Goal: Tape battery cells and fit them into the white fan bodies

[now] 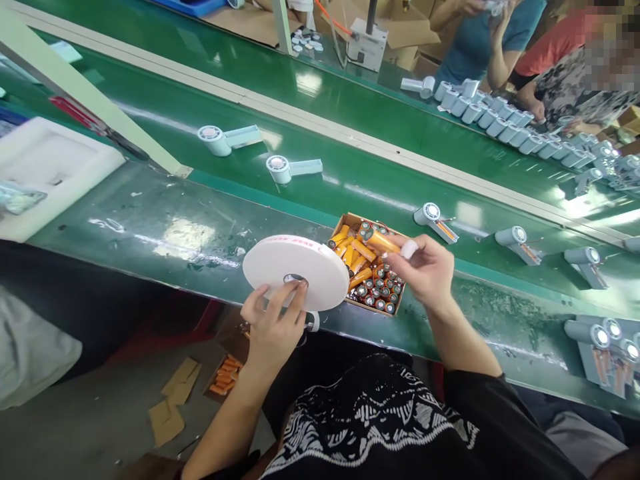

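Note:
A large white roll of tape with pink print on its rim stands tilted at the bench edge. My left hand is on its near face, fingertips at the centre hole; the thumb is hidden. Over an open cardboard box, my right hand pinches an orange cylindrical battery by one end. A small white piece shows at the fingertips of that hand. Several orange batteries with wires fill the box, some lying and some on end.
Pale blue fan bodies lie along the green conveyor, some with batteries in their handles. More fan units sit at the bench's right. A white foam tray and slanted post are left. Co-workers stand across the line.

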A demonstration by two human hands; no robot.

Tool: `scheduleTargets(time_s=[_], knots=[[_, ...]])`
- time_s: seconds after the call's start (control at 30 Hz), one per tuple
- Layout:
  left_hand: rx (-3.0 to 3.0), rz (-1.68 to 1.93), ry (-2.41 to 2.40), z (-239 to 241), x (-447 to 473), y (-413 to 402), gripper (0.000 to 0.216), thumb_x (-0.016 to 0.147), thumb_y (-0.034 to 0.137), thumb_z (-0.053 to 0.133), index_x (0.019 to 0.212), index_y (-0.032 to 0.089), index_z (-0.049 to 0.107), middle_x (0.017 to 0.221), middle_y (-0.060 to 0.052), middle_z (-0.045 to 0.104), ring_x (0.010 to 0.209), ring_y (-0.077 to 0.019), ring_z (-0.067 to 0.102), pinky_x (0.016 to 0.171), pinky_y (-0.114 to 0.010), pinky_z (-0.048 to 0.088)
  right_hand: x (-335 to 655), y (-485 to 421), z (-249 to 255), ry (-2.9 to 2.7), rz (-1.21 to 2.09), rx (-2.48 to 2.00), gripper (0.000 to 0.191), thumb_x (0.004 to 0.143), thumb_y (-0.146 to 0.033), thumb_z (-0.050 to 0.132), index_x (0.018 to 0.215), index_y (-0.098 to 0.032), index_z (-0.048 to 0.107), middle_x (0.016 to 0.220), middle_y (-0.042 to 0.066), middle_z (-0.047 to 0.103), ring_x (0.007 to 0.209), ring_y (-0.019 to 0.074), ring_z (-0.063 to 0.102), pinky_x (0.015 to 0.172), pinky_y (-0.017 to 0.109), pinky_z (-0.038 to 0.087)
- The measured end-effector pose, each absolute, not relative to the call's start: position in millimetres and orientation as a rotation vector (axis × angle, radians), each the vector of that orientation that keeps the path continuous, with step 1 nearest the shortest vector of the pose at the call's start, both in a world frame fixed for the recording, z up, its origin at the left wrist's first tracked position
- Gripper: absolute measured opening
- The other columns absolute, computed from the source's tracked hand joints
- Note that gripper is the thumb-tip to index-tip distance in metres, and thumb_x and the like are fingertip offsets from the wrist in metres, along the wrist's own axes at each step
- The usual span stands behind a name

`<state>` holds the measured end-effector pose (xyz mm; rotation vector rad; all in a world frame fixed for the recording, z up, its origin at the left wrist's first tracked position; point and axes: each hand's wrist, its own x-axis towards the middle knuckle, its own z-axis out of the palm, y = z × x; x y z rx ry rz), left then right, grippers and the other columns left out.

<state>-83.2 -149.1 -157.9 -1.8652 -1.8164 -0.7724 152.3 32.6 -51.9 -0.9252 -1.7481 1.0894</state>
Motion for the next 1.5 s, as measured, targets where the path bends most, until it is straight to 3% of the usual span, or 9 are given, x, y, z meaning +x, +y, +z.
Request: scheduleTargets(time_s=[0.17, 0.37, 0.5, 0.63, 0.77, 1.0, 1.2, 1.33, 1.5], knots=[[-1.968, -0.719, -1.824, -159.0, -84.4, -152.5, 0.074, 0.095, 0.011, 0.072, 0.163, 0.033, 0.053, 0.134, -0.006, 0.077, 0.123, -0.0297, 0.062, 0.111, -0.049, 0.045, 137.8, 1.8, -71.7, -1.81, 0.887, -0.99, 0.021, 0.088, -0.044, 0.084, 0.101, -0.029, 0.077, 0.109, 0.006, 0.087, 0.099, 0.0271, 0.085, 0.093, 0.044, 0.072], [-1.972, -0.787, -1.84, -156.2, -81.6, -152.5, 0.086, 0.091, 0.008, 0.076, 0.169, 0.033, 0.048, 0.134, -0.007, 0.076, 0.13, -0.0336, 0.052, 0.114, -0.047, 0.043, 139.9, -2.1, -76.4, -1.895, 0.791, -0.977, 0.015, 0.09, -0.04, 0.083, 0.099, -0.028, 0.082, 0.105, 0.006, 0.087, 0.094, 0.0264, 0.085, 0.087, 0.041, 0.073], [-1.94, -0.717, -1.788, -146.5, -83.8, -151.2, 0.088, 0.09, 0.005, 0.076, 0.17, 0.03, 0.047, 0.132, -0.005, 0.078, 0.13, -0.0333, 0.051, 0.114, -0.046, 0.045, 145.4, 1.8, -73.6, -1.822, 1.17, -0.983, 0.025, 0.087, -0.044, 0.087, 0.105, -0.026, 0.083, 0.112, 0.006, 0.086, 0.101, 0.0258, 0.084, 0.096, 0.043, 0.072], [-1.975, -0.682, -1.732, -133.4, -95.2, -149.9, 0.088, 0.087, 0.001, 0.075, 0.165, 0.035, 0.054, 0.131, -0.001, 0.079, 0.139, -0.0331, 0.044, 0.112, -0.043, 0.048, 151.2, 19.8, -57.6, -1.734, 1.674, -0.896, 0.051, 0.082, -0.036, 0.092, 0.13, -0.026, 0.079, 0.124, 0.005, 0.084, 0.11, 0.0247, 0.083, 0.105, 0.046, 0.07], [-2.055, -0.595, -1.666, -120.1, -103.9, -145.7, 0.089, 0.086, 0.001, 0.073, 0.165, 0.037, 0.054, 0.136, -0.001, 0.077, 0.138, -0.0334, 0.046, 0.115, -0.047, 0.05, 152.4, 31.0, -51.6, -1.69, 1.776, -0.84, 0.052, 0.081, -0.029, 0.093, 0.131, -0.026, 0.08, 0.119, 0.004, 0.085, 0.114, 0.0256, 0.082, 0.108, 0.049, 0.069], [-2.065, -0.725, -1.716, -101.9, -96.0, -147.8, 0.083, 0.086, 0.002, 0.075, 0.157, 0.042, 0.061, 0.133, -0.002, 0.076, 0.143, -0.0365, 0.041, 0.118, -0.055, 0.051, 150.2, 4.4, -84.7, -1.277, 1.538, -0.921, 0.059, 0.068, -0.055, 0.102, 0.115, -0.026, 0.08, 0.112, 0.007, 0.086, 0.107, 0.03, 0.083, 0.097, 0.05, 0.071], [-2.052, -0.814, -1.722, -106.5, -63.3, -150.4, 0.079, 0.088, 0.019, 0.086, 0.159, 0.042, 0.058, 0.117, -0.006, 0.075, 0.124, -0.0375, 0.048, 0.129, -0.075, 0.03, 139.1, -20.2, -99.6, -1.019, 1.252, -0.968, 0.066, 0.081, -0.07, 0.086, 0.134, -0.034, 0.067, 0.127, 0.009, 0.081, 0.115, 0.0289, 0.08, 0.104, 0.051, 0.067], [-1.987, -0.935, -1.694, -114.6, -37.7, -144.6, 0.088, 0.087, 0.035, 0.091, 0.166, 0.032, 0.051, 0.107, -0.011, 0.072, 0.12, -0.037, 0.048, 0.119, -0.064, 0.039, 128.1, -32.9, -103.6, -0.957, 1.106, -0.956, 0.075, 0.085, -0.069, 0.083, 0.147, -0.035, 0.059, 0.129, 0.01, 0.079, 0.12, 0.0296, 0.078, 0.103, 0.05, 0.067], [-2.051, -1.003, -1.745, -108.5, -4.5, -143.7, 0.088, 0.089, 0.031, 0.088, 0.168, 0.024, 0.048, 0.105, -0.01, 0.074, 0.101, -0.0299, 0.054, 0.114, -0.056, 0.041, 146.9, -9.7, -86.5, -1.12, 1.029, -0.982, 0.055, 0.091, -0.055, 0.079, 0.14, -0.033, 0.066, 0.12, 0.008, 0.08, 0.109, 0.0289, 0.08, 0.1, 0.052, 0.069]])
